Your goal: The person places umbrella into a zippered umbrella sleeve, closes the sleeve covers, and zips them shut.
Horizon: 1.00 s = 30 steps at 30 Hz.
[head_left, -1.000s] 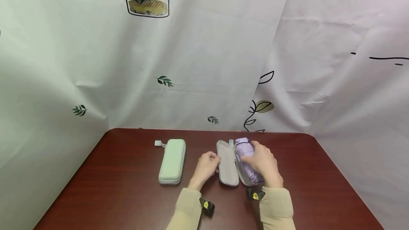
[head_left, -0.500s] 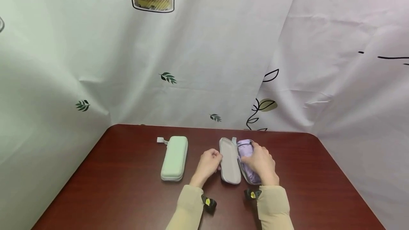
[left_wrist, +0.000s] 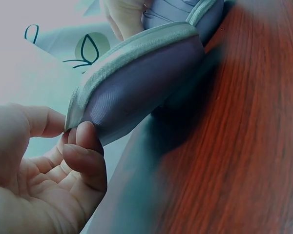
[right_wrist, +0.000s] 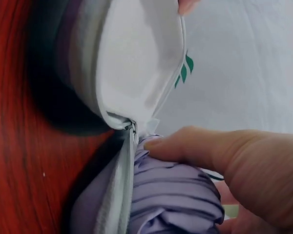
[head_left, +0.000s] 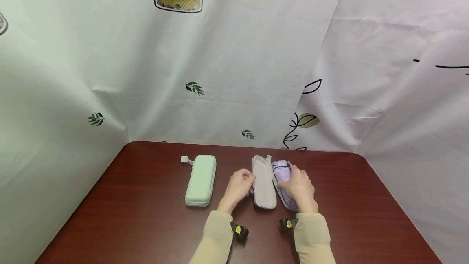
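Note:
An unzipped case [head_left: 264,186] lies spread on the table, its pale inner lid facing up and a zipper running round its rim. My left hand [head_left: 238,185] pinches the lid's outer edge between thumb and fingers. In the left wrist view, the lid's purple-grey outside [left_wrist: 136,87] is tilted up off the wood. Inside the other half sits a folded purple umbrella [head_left: 281,174], its pleated fabric [right_wrist: 180,200] bulging above the zipper in the right wrist view. My right hand [head_left: 301,187] grips the umbrella from above, thumb on the near side; its other fingers are mostly hidden.
To the left, a closed mint-green case [head_left: 201,180] with a white wrist strap [head_left: 186,159] lies on the dark red wooden table [head_left: 146,215]. A patterned white cloth [head_left: 234,72] hangs behind the table's far edge.
My right hand has pushed the umbrella down and in, so it sits lower in its half of the case. My left hand keeps its pinch on the lid. The head view has shifted slightly.

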Each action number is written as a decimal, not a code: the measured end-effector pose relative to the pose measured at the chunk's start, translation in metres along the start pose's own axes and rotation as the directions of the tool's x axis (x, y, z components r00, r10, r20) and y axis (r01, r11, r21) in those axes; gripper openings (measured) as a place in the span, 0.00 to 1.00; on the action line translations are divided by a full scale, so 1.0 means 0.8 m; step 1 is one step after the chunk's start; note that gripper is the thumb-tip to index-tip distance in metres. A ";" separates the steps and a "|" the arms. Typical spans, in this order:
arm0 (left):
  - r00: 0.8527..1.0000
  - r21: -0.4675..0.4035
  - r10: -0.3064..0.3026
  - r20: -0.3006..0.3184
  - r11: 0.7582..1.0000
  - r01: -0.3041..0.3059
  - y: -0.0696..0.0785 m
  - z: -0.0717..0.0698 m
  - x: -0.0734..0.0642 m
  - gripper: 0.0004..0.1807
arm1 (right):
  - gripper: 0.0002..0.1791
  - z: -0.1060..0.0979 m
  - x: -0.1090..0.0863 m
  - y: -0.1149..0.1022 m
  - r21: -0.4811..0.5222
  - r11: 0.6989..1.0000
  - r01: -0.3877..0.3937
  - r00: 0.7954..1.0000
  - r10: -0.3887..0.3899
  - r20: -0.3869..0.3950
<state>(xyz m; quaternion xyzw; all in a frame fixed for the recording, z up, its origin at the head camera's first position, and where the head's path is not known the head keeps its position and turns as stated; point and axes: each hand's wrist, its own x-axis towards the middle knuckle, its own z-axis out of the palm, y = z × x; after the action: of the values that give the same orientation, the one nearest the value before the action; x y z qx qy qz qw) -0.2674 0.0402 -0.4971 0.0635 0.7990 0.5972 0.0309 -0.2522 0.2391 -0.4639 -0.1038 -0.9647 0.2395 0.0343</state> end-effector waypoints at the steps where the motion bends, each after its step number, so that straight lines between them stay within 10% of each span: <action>1: 1.000 0.001 0.000 0.001 1.000 0.000 0.000 0.000 0.000 0.05 | 0.45 0.000 0.000 0.000 0.002 1.000 0.002 1.000 -0.002 -0.003; 23: 0.999 -0.014 -0.008 0.031 1.000 0.008 0.004 0.001 0.001 0.06 | 0.21 -0.039 0.006 0.048 0.277 0.960 0.042 0.999 -0.032 -0.038; 30: 1.000 -0.016 0.008 0.023 1.000 -0.007 0.007 0.002 0.000 0.07 | 0.20 -0.045 0.007 0.075 0.509 0.858 -0.066 0.993 0.005 0.120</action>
<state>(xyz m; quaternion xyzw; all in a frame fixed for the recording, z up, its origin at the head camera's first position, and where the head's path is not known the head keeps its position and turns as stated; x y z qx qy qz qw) -0.2667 0.0431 -0.4921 0.0731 0.7934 0.6030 0.0383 -0.2424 0.3084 -0.4599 -0.0947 -0.8647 0.4932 0.0007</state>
